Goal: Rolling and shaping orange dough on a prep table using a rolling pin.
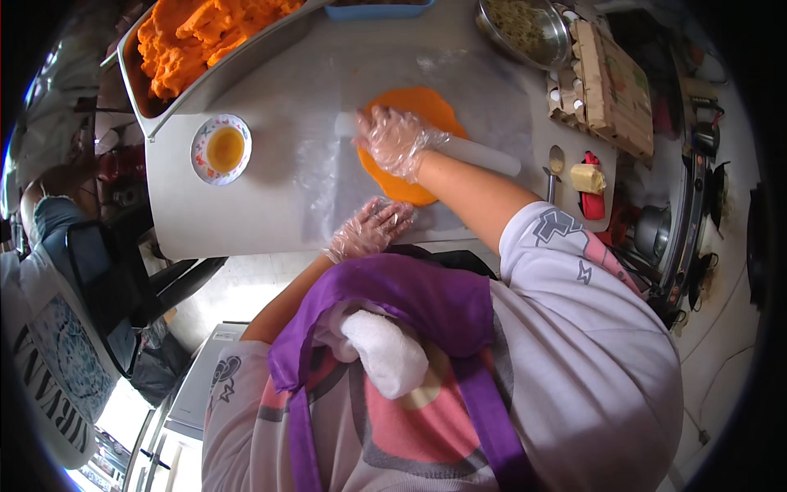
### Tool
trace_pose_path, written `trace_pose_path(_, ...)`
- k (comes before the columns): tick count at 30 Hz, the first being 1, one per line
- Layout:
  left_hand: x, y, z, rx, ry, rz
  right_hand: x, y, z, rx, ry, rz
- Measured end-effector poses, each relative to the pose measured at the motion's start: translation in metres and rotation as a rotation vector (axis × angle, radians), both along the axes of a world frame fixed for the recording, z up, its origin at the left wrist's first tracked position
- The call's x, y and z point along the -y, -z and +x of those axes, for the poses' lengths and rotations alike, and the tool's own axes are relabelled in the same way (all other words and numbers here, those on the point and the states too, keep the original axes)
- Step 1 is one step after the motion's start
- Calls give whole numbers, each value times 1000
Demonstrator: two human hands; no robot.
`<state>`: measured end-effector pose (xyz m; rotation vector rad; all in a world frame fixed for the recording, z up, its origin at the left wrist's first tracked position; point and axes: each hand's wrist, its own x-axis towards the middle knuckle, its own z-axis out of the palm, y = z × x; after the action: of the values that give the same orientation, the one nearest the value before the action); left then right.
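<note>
A flattened round of orange dough (413,192) lies on a clear plastic sheet (320,184) on the table. My right hand (396,140), in a clear plastic glove, rests on a white rolling pin (482,155) that crosses the dough diagonally. How firmly its fingers close around the pin is hidden by the hand. My left hand (372,227), gloved the same way, is at the dough's near edge, palm down with its fingers somewhat apart and nothing in them. To the left stands a small patterned bowl (200,150) of yellow liquid.
A metal tray (215,80) heaped with orange dough stands at the back left. Back right are a steel bowl (561,46) of shredded food and egg cartons (621,92). A spoon (556,161) and a yellow block (588,179) lie below them. A seated person (58,332) is at left.
</note>
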<state>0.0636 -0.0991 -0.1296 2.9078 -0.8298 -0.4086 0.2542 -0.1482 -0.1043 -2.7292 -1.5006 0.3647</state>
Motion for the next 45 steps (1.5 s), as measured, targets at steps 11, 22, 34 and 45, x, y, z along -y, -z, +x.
trace_pose_path(11, -2, 36, -24, 543, -544, -502, 58, 6, -44, -50, -247, 136)
trace_pose_path(22, -2, 14, -14, 201, -1002, -295, 102, -3, -31, -18, -398, 256)
trace_pose_path(34, -17, -10, -3, 40, -1120, -442, 105, -12, -25, 112, -114, 389)
trace_pose_path(45, -59, -20, 27, -26, -675, 7, 65, 33, -71, 106, 768, 537)
